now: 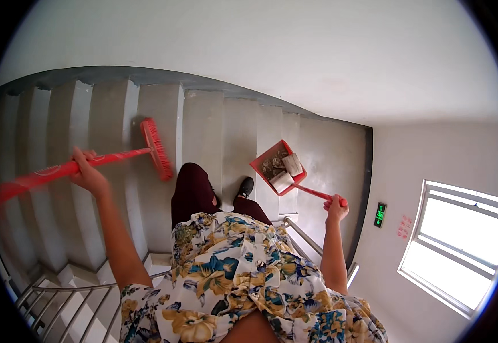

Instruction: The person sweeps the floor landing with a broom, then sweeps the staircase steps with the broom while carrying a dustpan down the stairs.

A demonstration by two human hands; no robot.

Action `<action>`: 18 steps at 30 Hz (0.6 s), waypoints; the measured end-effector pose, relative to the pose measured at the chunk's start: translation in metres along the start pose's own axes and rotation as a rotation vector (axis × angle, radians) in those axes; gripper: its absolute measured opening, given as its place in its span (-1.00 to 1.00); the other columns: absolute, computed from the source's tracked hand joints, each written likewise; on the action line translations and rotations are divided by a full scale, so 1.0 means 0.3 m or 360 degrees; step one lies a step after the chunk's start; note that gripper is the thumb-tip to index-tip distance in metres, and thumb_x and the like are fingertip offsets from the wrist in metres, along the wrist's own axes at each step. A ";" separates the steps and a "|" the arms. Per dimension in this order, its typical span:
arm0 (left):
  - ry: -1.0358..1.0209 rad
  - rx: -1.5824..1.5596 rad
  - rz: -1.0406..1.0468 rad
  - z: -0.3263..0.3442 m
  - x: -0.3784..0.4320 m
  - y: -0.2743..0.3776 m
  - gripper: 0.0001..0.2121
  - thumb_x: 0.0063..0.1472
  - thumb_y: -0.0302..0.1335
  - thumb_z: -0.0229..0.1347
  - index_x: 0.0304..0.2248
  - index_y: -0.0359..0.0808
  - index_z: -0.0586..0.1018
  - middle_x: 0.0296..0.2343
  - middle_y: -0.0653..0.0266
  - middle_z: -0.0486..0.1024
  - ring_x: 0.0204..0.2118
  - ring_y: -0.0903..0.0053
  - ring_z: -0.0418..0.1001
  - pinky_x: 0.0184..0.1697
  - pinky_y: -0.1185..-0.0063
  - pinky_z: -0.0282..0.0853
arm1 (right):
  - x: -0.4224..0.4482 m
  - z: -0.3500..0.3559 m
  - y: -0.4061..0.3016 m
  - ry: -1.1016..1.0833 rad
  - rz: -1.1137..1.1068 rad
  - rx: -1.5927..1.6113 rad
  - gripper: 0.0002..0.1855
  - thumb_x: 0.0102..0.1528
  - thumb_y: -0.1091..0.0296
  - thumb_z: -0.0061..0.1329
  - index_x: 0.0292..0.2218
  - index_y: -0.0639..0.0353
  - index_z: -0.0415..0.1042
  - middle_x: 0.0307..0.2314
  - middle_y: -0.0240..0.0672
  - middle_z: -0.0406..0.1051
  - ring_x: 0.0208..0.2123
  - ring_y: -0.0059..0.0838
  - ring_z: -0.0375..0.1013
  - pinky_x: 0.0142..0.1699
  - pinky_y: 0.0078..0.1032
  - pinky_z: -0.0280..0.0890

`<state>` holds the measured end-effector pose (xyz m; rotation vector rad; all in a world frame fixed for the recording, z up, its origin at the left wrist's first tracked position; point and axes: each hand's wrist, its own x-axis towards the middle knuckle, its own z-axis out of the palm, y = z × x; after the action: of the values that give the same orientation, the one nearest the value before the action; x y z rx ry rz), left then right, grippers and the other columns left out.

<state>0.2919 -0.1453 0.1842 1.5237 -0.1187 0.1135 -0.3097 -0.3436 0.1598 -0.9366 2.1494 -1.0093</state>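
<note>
My left hand grips the red handle of a push-type broom. The broom's red bristled head is over a concrete stair tread on the left; whether it touches the tread I cannot tell. The handle's near end is blurred at the left rim. In my right hand is the short red handle of a dustpan, held over the steps to the right of my feet. Inside the dustpan lie grey debris and two pale, blocky pieces, whose material I cannot tell.
Concrete stairs run across the view beside a white wall. Metal railings stand at lower left and by my right side. A landing lies right, below a wall with a window and a green lit sign.
</note>
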 end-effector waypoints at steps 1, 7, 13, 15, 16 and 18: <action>-0.0013 0.0004 0.0039 -0.025 0.018 0.002 -0.69 0.20 -0.41 -0.03 -0.67 -0.29 0.25 -0.72 0.36 0.25 -0.60 0.62 0.26 -0.41 0.58 0.28 | -0.012 -0.003 -0.006 0.0011 0.0005 -0.0063 -0.89 -0.06 0.44 -0.08 -0.44 0.28 0.37 -0.70 -0.27 0.37 -0.75 -0.49 0.38 -0.66 -0.59 0.35; 0.0328 0.0238 -0.0042 -0.215 0.071 -0.087 -0.66 0.20 -0.37 0.00 -0.69 -0.27 0.26 -0.74 0.40 0.24 -0.63 0.64 0.21 -0.46 0.61 0.22 | -0.019 0.039 0.025 -0.0017 -0.0037 -0.0167 -0.86 -0.07 0.41 -0.08 -0.45 0.30 0.36 -0.71 -0.27 0.36 -0.77 -0.50 0.35 -0.68 -0.59 0.33; 0.0343 0.0402 0.0068 -0.324 0.078 -0.163 -0.65 0.18 -0.39 0.03 -0.71 -0.31 0.28 -0.75 0.42 0.23 -0.65 0.70 0.18 -0.54 0.67 0.15 | -0.037 0.065 0.045 -0.0036 0.0006 -0.0164 -0.87 -0.08 0.43 -0.10 -0.48 0.32 0.34 -0.73 -0.25 0.35 -0.78 -0.50 0.34 -0.71 -0.61 0.30; 0.0275 0.0415 0.0067 -0.297 0.042 -0.157 -0.65 0.17 -0.39 0.04 -0.71 -0.31 0.28 -0.75 0.43 0.22 -0.66 0.72 0.16 -0.56 0.68 0.13 | -0.029 0.056 0.046 -0.0028 0.0002 -0.0206 -0.86 -0.05 0.39 -0.10 -0.47 0.30 0.35 -0.73 -0.26 0.35 -0.77 -0.50 0.35 -0.71 -0.63 0.28; 0.0207 0.0425 0.0068 -0.289 0.025 -0.159 -0.65 0.17 -0.40 0.04 -0.71 -0.32 0.28 -0.76 0.43 0.22 -0.67 0.73 0.15 -0.58 0.69 0.11 | -0.026 0.048 0.051 -0.0030 0.0005 -0.0209 -0.86 -0.05 0.39 -0.10 -0.47 0.30 0.35 -0.73 -0.26 0.35 -0.77 -0.50 0.35 -0.71 -0.63 0.28; 0.0151 0.0422 0.0097 -0.287 -0.011 -0.179 -0.65 0.17 -0.39 0.04 -0.71 -0.31 0.27 -0.77 0.45 0.19 -0.68 0.76 0.14 -0.60 0.70 0.08 | -0.012 0.026 0.043 0.0010 0.0008 -0.0217 -0.85 -0.05 0.39 -0.10 -0.47 0.30 0.35 -0.74 -0.27 0.35 -0.78 -0.49 0.35 -0.70 -0.62 0.29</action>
<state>0.2972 -0.0618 0.1268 1.7764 -0.0765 0.2580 -0.3065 -0.3379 0.1457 -0.9918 2.2471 -0.8733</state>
